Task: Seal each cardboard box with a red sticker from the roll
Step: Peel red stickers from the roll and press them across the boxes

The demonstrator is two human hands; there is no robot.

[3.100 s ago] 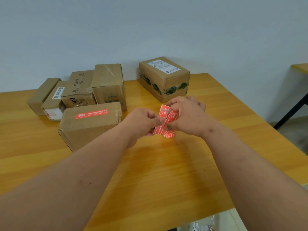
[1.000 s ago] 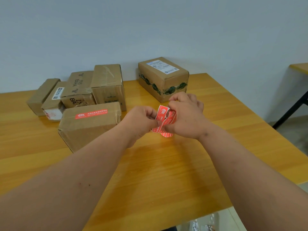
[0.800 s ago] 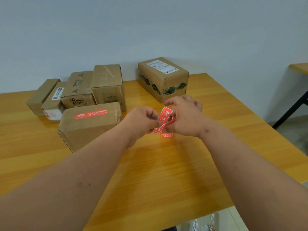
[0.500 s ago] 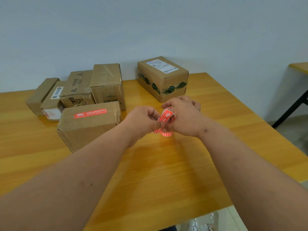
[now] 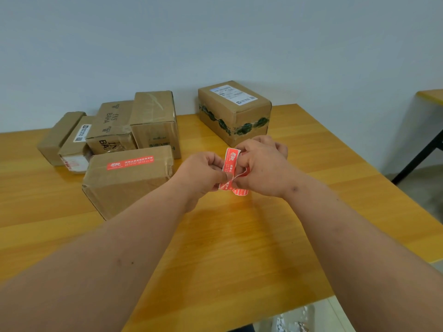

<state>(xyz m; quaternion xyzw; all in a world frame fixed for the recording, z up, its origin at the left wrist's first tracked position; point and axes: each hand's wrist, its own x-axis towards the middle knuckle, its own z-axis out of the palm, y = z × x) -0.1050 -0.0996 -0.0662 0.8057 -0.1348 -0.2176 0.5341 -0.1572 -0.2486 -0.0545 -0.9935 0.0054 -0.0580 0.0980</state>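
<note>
Both hands held the red sticker strip (image 5: 231, 167) above the table (image 5: 227, 248), right of the stickered box (image 5: 127, 178). The left hand (image 5: 203, 173) pinched it; the right hand (image 5: 261, 168) gripped it.

Red stickers held above the desk, brown cardboard boxes along its far edge.
The strip of red stickers with white print (image 5: 230, 167) stands nearly upright, curling, pinched between both hands. The nearest brown cardboard box (image 5: 127, 179) carries a red sticker (image 5: 130, 162) flat on top. Four brown boxes (image 5: 112, 130) cluster behind it toward the far left; a green-taped, white-labelled box (image 5: 236, 111) sits at the far edge.
</note>
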